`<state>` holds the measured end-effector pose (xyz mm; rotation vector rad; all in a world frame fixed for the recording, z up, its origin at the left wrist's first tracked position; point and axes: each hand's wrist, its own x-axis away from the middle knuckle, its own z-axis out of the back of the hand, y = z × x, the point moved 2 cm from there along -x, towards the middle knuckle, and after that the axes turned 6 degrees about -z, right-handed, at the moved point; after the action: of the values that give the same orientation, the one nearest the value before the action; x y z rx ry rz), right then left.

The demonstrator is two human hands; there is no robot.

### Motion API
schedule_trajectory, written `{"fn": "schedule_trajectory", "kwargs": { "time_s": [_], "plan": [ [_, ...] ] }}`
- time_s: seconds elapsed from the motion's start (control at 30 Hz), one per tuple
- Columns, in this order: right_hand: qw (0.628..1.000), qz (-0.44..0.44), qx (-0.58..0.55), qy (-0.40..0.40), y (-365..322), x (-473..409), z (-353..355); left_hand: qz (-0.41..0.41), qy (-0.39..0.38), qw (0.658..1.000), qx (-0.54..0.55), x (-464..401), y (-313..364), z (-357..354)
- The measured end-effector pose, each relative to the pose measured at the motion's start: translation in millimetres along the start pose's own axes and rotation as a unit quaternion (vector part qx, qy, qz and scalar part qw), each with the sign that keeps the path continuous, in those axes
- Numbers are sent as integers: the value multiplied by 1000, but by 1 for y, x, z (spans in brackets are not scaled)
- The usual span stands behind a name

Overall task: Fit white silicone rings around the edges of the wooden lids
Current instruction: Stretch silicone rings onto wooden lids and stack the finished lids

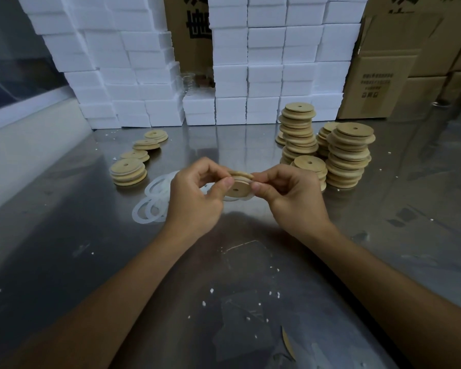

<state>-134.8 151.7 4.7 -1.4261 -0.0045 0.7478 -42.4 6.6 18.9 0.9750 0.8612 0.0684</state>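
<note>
Above the steel bench [64, 249], my left hand [194, 198] and right hand [293, 198] pinch a round wooden lid [237, 188], stretching a white silicone ring [246, 197] round it. Uneven pull could snap it off.

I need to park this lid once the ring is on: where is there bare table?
Bare steel lies between the finished lids on the left and the tall lid stacks on the right, ahead of both hands. The loose silicone rings crowd the spot beside the left hand.
</note>
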Motion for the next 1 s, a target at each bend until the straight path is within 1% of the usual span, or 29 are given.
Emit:
{"fn": "schedule_trajectory", "kwargs": {
  "time_s": [0.1, 0.23, 0.37, 0.47, 0.53, 0.63, 0.7, 0.77, 0.83, 1.0],
  "plan": [
    [1000, -9, 19, -7, -1, -2, 1, 22, 0, 1000, 18, -1, -2, 2],
    [999, -17, 12, -27, -2, 0, 1, 84, 17, 994, 69, 0, -4, 0],
    [999, -30, -32, -20, -2, 2, 0, 178, 53, 966, 179, 1, -4, -4],
    [998, -40, -35, -18, 0, 1, -1, 218, 55, 951, 212, 1, -5, -5],
    [999, -34, -16, -5, 1, 1, 0, 193, 39, 961, 193, 2, -4, -5],
    [998, 4, 55, 7, 1, 2, -1, 67, -7, 995, 73, 4, 0, -4],
    [993, 49, 102, 10, -3, 4, -2, 6, -33, 999, 13, 5, 2, -6],
    [989, 84, 125, 16, -6, 6, -4, -13, -38, 999, 0, 5, 3, -6],
    [988, 89, 122, 24, -8, 7, -5, -9, -30, 999, 9, 4, 4, -6],
    [997, 21, 73, 10, -5, 9, -13, -9, -13, 1000, 6, 2, 4, -4]
  ]
}}
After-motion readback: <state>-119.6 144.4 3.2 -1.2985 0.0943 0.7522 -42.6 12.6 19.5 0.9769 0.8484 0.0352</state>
